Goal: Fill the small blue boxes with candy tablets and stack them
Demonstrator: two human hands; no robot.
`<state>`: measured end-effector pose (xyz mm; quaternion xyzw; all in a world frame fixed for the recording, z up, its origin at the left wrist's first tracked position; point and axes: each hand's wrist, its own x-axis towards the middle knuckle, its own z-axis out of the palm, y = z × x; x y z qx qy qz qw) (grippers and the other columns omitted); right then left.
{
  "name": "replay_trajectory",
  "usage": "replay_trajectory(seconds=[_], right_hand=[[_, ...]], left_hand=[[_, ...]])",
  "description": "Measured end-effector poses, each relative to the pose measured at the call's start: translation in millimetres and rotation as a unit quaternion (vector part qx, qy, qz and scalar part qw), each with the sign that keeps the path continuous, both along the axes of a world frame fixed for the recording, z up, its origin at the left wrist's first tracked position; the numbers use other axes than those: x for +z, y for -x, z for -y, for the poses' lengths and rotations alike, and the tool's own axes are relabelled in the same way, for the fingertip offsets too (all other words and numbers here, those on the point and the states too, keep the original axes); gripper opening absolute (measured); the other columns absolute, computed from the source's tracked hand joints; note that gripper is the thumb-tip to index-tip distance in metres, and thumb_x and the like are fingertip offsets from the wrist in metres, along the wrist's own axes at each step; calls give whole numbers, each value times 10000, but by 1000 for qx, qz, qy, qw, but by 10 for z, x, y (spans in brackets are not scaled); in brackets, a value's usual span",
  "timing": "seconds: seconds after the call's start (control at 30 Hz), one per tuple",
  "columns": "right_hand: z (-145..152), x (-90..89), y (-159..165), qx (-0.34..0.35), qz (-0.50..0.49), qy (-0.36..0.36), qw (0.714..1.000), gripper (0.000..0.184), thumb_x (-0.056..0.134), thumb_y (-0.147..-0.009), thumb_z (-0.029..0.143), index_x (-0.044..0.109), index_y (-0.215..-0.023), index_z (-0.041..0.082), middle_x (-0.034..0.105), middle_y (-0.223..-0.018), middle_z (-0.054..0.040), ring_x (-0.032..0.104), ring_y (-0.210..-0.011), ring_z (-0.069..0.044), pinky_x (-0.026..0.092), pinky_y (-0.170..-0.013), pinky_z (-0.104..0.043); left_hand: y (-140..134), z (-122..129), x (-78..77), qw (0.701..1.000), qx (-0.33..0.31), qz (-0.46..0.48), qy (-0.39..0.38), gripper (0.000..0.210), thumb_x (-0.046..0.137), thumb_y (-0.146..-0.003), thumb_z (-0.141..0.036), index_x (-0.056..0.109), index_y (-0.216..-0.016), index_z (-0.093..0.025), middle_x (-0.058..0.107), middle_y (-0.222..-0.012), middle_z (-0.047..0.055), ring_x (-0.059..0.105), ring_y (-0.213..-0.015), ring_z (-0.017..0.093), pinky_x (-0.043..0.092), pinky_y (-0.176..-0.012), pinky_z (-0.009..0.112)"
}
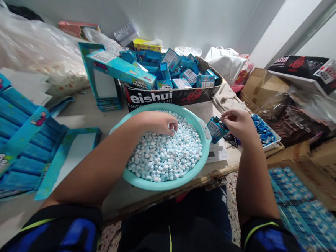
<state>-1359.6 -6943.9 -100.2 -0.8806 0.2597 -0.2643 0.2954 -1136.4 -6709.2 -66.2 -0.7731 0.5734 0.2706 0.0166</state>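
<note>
A light turquoise basin full of small white and pale blue candies stands in front of me. My left hand is over the candies at the basin's middle, its fingers curled closed; pale candy shows at the fingertips. Right of the basin, a small blue printed carton with its top open stands by a flat white device, which looks like a scale. My right hand is at the carton's top edge with its fingers pinched together; what they pinch is hidden.
Behind the basin, a black printed box holds many small blue cartons. Blue display boxes lie at left, near a clear plastic bag. Blue caps fill a white tray at right. Keys lie nearby; cardboard boxes stand beyond.
</note>
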Motion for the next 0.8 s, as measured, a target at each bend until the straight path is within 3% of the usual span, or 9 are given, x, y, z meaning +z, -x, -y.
replay_trajectory(seconds=[0.23, 0.4, 0.5, 0.63, 0.8], right_hand=[[13, -14, -79, -7, 9, -48, 999, 251, 746, -711, 407, 751, -809, 176, 644, -665, -23, 554, -617, -155, 383, -578, -311], [13, -81, -225, 29, 10, -9, 999, 246, 725, -801, 432, 748, -828, 188, 599, -665, 4, 511, -639, -141, 359, -609, -310], [1, -201, -290, 15, 72, -34, 997, 375, 613, -924, 510, 720, -760, 190, 571, -643, 5, 489, -626, -136, 343, -611, -308], [-31, -330, -325, -72, 167, -116, 976, 618, 512, -989, 694, 644, -644, 198, 433, -540, 23, 398, -535, -118, 311, -548, -298], [-37, -385, -293, -87, 204, -83, 972, 671, 419, -1019, 759, 646, -708, 209, 495, -623, 3, 497, -616, -131, 431, -623, -304]], left_hand=[[20, -18, 22, 1000, 1, -4, 8, 360, 656, -903, -380, 730, -1229, -248, 731, -1291, 60, 675, -1102, 246, 489, -838, 300], [41, -4, 33, 1000, 16, 3, 15, 335, 651, -876, -345, 749, -1180, -244, 755, -1229, 46, 683, -1052, 237, 481, -796, 292], [55, 3, 27, 1000, 20, 12, 16, 323, 645, -869, -349, 758, -1150, -239, 764, -1196, 45, 682, -1038, 235, 484, -808, 292], [64, 24, -4, 999, 22, 32, 17, 343, 632, -872, -403, 755, -1155, -255, 762, -1192, 37, 682, -1034, 242, 478, -814, 301], [59, 74, -28, 998, 36, 43, 13, 358, 630, -849, -426, 754, -1132, -246, 768, -1135, 39, 682, -985, 247, 466, -788, 306]])
